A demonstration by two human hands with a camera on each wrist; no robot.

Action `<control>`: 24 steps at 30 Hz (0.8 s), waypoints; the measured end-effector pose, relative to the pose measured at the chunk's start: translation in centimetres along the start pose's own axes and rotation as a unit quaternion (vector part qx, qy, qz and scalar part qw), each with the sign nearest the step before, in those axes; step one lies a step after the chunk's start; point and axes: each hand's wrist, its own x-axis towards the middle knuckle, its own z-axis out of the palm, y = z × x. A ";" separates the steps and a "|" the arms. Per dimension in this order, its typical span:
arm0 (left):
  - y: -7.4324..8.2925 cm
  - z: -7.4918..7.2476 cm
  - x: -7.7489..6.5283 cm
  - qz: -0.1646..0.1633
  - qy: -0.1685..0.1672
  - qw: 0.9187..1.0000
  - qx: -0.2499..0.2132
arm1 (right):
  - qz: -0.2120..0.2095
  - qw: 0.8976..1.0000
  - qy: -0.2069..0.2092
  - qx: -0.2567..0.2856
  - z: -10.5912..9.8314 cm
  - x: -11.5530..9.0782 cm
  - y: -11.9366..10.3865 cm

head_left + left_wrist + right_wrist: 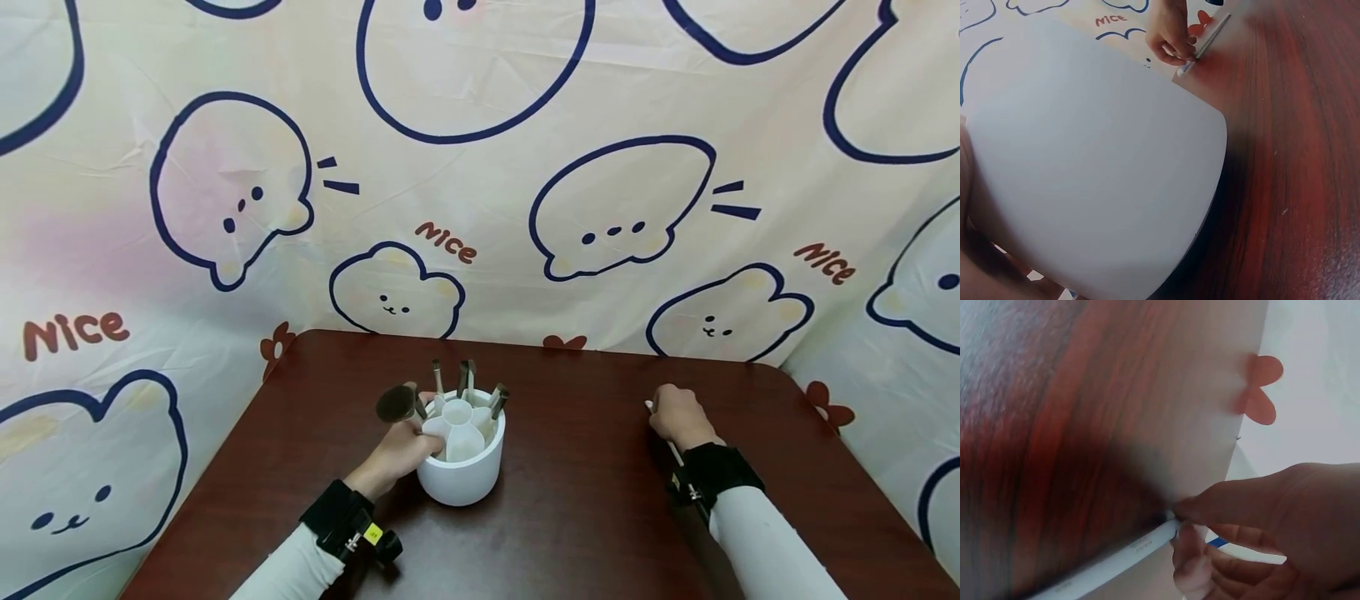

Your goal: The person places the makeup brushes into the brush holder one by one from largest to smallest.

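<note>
A round white brush holder (459, 479) with petal-shaped compartments stands on the table, left of the middle. My left hand (401, 450) grips its left side, thumb over the rim. Several makeup brushes (467, 379) stand in it bristles up, and one large dark-bristled brush (397, 404) leans out over that hand. In the left wrist view the holder's smooth wall (1104, 162) fills most of the picture. Further right, my right hand (678, 417) pinches a slim white stick (1116, 569) with small print, between thumb and forefinger, low over the table. The stick's far end is out of the right wrist view.
The dark reddish-brown table (570, 500) has rounded back corners. Right behind and beside it hangs a pale cloth (495, 192) printed with cartoon bears. Each wrist wears a black strap (720, 475) with a small camera.
</note>
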 end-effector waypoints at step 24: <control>-0.2 0.7 0.4 0.008 0.047 0.999 0.010 | -0.368 0.856 0.161 0.326 -5.5 -14.1 -20.1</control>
